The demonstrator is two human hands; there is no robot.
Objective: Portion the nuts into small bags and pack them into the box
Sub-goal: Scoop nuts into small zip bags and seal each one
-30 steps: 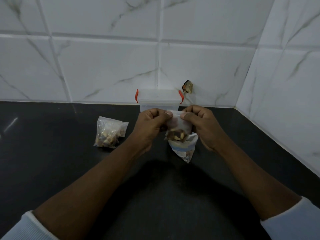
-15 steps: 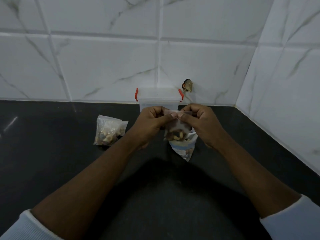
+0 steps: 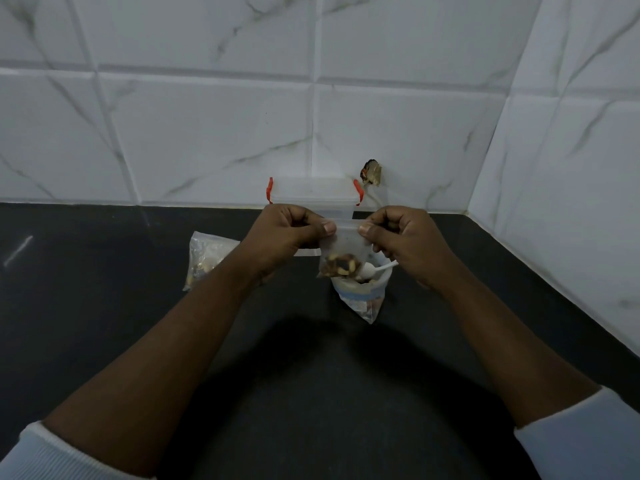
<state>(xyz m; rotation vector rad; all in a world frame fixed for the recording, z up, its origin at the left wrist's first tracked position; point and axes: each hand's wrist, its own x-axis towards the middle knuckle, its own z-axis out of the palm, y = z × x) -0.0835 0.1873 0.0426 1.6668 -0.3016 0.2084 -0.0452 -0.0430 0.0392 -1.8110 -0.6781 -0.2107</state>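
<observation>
A small clear zip bag (image 3: 343,252) with mixed nuts in its bottom hangs in the air between both hands. My left hand (image 3: 287,233) pinches its top left corner and my right hand (image 3: 403,237) pinches its top right corner. Below it on the black counter stands the large open nut bag (image 3: 363,296) with a white spoon (image 3: 372,270) lying in it. A filled small bag (image 3: 206,258) lies to the left, partly hidden by my left forearm. The clear box (image 3: 313,195) with red latches and its lid on stands against the wall behind my hands.
The black counter (image 3: 104,289) runs from the white tiled back wall to a tiled side wall on the right. A small brown broken spot (image 3: 372,172) is on the back wall just right of the box.
Both hands have lifted the small bag a little and slid apart along its top edge, so the spoon in the large bag below now shows.
</observation>
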